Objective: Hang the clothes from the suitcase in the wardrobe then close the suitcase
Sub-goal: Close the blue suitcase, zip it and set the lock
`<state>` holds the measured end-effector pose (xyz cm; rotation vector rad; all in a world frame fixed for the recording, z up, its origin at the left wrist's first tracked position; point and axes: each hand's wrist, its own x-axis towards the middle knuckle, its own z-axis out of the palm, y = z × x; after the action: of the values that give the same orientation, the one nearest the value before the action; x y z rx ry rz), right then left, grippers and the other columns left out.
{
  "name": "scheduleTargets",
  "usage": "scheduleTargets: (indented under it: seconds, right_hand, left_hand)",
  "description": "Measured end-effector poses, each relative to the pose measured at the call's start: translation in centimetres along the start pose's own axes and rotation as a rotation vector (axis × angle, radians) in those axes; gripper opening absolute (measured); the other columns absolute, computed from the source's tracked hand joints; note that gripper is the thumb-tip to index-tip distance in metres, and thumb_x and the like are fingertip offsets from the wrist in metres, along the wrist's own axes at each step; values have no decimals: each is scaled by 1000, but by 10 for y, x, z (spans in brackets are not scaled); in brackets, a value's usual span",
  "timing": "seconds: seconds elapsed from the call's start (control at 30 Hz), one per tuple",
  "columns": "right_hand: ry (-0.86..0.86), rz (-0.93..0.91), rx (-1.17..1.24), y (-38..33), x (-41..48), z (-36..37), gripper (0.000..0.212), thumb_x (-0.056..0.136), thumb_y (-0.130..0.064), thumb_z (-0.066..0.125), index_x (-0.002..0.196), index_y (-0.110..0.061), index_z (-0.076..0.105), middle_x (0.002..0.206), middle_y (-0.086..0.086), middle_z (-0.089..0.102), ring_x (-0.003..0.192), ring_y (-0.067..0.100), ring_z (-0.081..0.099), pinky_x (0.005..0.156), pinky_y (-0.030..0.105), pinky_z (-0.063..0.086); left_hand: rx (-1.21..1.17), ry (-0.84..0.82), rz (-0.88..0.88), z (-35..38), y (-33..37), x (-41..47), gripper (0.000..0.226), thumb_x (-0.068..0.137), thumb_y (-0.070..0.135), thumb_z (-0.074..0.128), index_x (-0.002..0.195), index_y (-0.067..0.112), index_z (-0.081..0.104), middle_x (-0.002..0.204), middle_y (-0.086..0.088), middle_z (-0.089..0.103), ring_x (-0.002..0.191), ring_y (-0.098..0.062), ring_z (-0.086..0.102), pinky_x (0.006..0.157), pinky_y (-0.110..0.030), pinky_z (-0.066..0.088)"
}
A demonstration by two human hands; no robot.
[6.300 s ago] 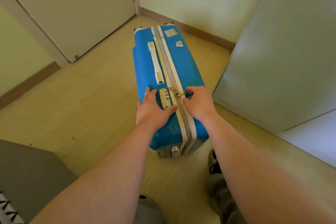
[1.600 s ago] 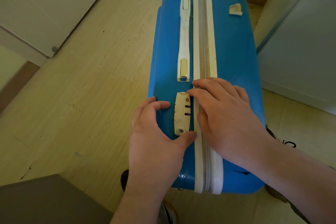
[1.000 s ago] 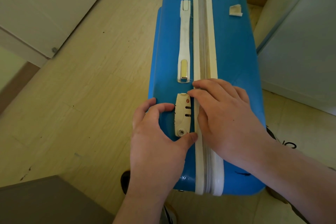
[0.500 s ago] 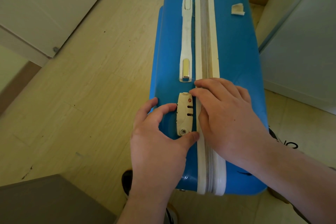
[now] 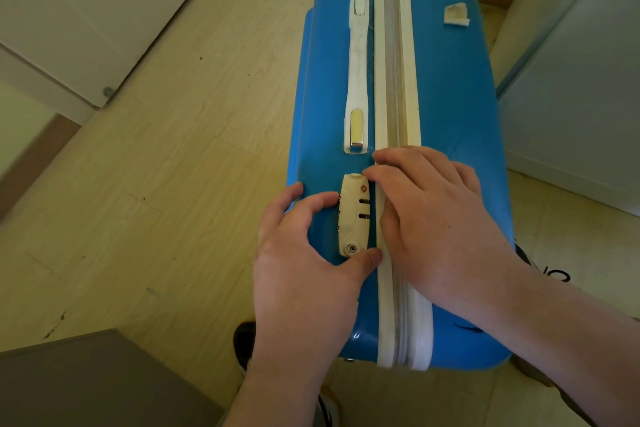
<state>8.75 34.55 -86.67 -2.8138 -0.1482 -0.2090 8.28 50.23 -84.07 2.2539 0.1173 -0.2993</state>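
**anon1:** so what's actually moved since six seconds back?

**anon2:** view's come way closer, now right over the suitcase (image 5: pixel 450 97). left hand (image 5: pixel 304 274) was lying partly over the lock (image 5: pixel 355 215). now it's off to the side, index finger (image 5: pixel 322 199) curled to the dials (image 5: pixel 338 215), thumb (image 5: pixel 363 258) at the near end. right hand (image 5: pixel 436 218) slid onto the zip (image 5: pixel 398 80), so the pulls are covered.

**anon1:** and the last second or so?

**anon2:** just that index finger creeping closer to the dials.

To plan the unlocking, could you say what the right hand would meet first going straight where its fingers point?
Likely the cream combination lock: the right hand's index fingertip sits at its top end, perhaps touching it.
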Motion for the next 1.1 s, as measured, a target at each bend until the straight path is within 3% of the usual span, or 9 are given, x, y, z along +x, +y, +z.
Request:
scheduleTargets:
  seconds: [0.13,0.3,0.4,0.57,0.73,0.83,0.93,1.03,1.1]
  right_hand:
    - [0,-1,0,2,0,0,47,90,-33,38,130,-20,60,137,-1,56,131,21,45,103,38,32]
    - [-4,3,-3,2,-1,0,45,89,-31,45,130,-20,60,137,-1,56,131,21,45,103,37,30]
    - [-8,7,-6,1,-1,-1,47,89,-34,39,129,-20,60,137,-1,56,131,20,44,103,37,29]
    - [-5,25,-1,-2,0,-1,44,88,-27,47,129,-19,61,136,-1,56,130,21,45,103,37,30]
    - [-8,17,-3,-2,-1,-1,44,88,-28,46,129,-19,60,137,-1,56,130,21,45,103,37,29]
    - [-15,19,-3,-1,-1,-1,45,86,-27,51,129,-19,61,137,0,56,130,22,45,103,37,29]
    - [-7,20,0,0,-1,-2,43,88,-24,49,129,-18,61,136,1,56,130,22,45,102,38,30]
    - [-7,19,4,-1,-1,-2,44,88,-26,48,129,-18,60,136,1,56,130,22,45,103,39,32]
    - [-7,16,2,-1,-2,-1,44,87,-26,50,129,-19,60,136,0,56,130,22,46,103,39,31]
  left_hand:
    - [-6,20,1,1,-1,0,72,62,41,93,119,45,50,133,38,34,102,37,26,71,6,33]
    - [14,-5,3,2,1,1,63,64,41,92,117,46,58,136,37,33,99,44,19,73,14,21]
    - [10,-6,1,2,0,0,63,64,42,91,118,49,60,138,37,32,100,43,18,73,13,24]
    - [-8,-16,13,1,-2,-1,69,68,43,90,129,52,58,142,39,28,104,39,19,73,3,31]
    - [4,2,17,2,-1,-1,68,66,42,91,123,48,55,140,37,32,104,38,23,74,11,28]
    - [10,1,13,2,-1,-1,65,64,42,91,119,46,57,140,37,33,104,38,24,75,8,29]
    - [-5,-1,20,2,-3,-1,66,66,41,91,125,48,62,142,36,32,106,35,25,75,11,27]
    - [-15,-14,24,1,-2,-2,70,69,42,89,131,51,58,145,36,28,114,24,26,74,5,30]
    - [2,-8,31,1,-2,-3,70,68,42,89,130,49,58,145,36,29,109,27,27,76,5,28]
